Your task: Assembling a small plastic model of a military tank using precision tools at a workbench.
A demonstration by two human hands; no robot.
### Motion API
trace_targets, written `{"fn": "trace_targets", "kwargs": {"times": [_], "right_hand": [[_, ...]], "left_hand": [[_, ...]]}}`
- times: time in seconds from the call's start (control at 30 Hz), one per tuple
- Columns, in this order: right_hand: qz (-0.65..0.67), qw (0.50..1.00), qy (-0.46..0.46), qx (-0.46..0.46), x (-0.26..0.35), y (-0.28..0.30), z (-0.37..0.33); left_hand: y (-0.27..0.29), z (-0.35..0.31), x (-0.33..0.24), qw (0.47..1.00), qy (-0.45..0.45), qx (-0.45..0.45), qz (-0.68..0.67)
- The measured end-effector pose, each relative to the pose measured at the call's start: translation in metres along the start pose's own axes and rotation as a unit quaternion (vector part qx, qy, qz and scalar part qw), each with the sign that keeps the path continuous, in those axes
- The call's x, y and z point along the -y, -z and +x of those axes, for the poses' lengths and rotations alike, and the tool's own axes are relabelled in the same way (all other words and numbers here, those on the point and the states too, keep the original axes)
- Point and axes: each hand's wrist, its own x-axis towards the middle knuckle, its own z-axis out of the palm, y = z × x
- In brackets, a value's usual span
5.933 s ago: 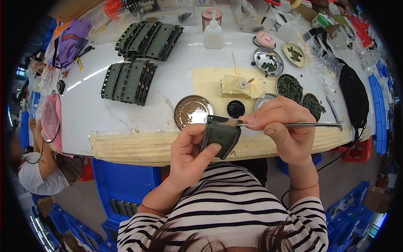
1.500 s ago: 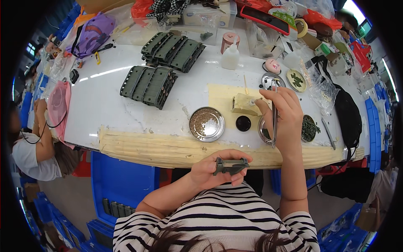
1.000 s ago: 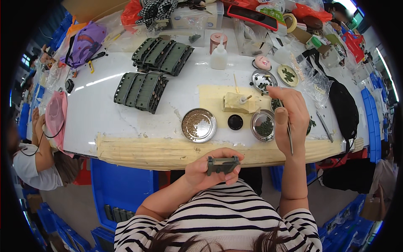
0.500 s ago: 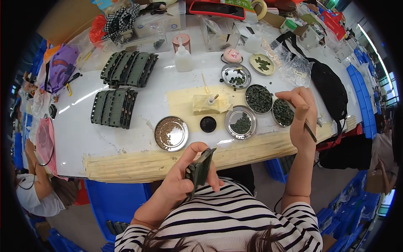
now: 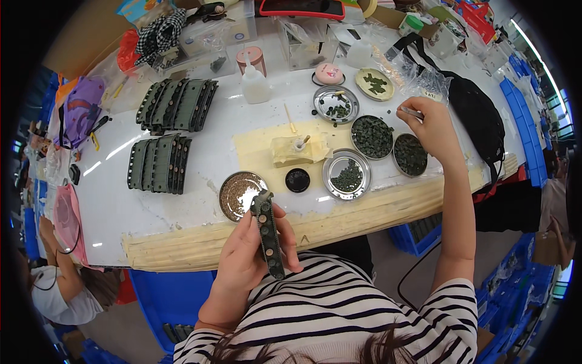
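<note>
My left hand (image 5: 239,252) grips a narrow dark green block (image 5: 267,236) in front of my chest. The block stands on end, with round brown and dark green spots along the side that shows. Over the far right of the table, my right hand (image 5: 433,124) pinches slim metal tweezers (image 5: 413,113); their tips are hard to make out. Below that hand is a round tin of dark green bits (image 5: 410,155), with a second tin of green bits (image 5: 372,137) to its left. Closest to the block lies a metal dish of brown grains (image 5: 233,195).
Two stacks of green ribbed pieces, the back stack (image 5: 176,104) and the front stack (image 5: 159,164), lie on the left. A metal dish of small green bits (image 5: 347,175), a black round pot (image 5: 297,180), a paper-wrapped block (image 5: 291,151) and a white squeeze bottle (image 5: 255,86) stand mid-table.
My left hand has raised the green block slightly and turned it, so its spotted side shows. My right hand has moved up and turned over, and less of the tweezers shows.
</note>
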Motion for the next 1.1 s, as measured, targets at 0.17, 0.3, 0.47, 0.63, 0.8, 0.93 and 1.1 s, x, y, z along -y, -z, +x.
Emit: {"fn": "trace_targets", "kwargs": {"times": [0.17,0.3,0.47,0.63,0.8,0.93,1.1], "right_hand": [[-0.012,0.997,-0.014,0.076,-0.014,-0.002,0.026],[0.038,0.992,-0.024,0.122,-0.018,-0.008,0.035],[0.033,0.990,0.031,0.131,-0.027,-0.013,0.034],[0.130,0.991,0.032,0.013,0.006,-0.003,0.015],[0.265,0.964,0.025,-0.007,0.076,-0.005,-0.027],[0.299,0.948,0.108,0.001,0.117,-0.021,-0.052],[0.335,0.934,0.116,0.045,0.134,-0.030,-0.063]], "left_hand": [[0.001,-0.004,0.002,1.000,-0.018,-0.006,0.020],[0.000,-0.005,0.002,0.999,-0.021,-0.021,0.031],[-0.003,-0.003,0.001,0.996,-0.027,-0.055,0.071],[-0.007,-0.001,0.002,0.986,-0.055,-0.064,0.145],[-0.009,0.001,0.003,0.970,-0.088,-0.070,0.216],[-0.009,0.003,0.008,0.962,-0.128,-0.062,0.235],[-0.010,0.001,0.008,0.965,-0.106,-0.057,0.231]]}}
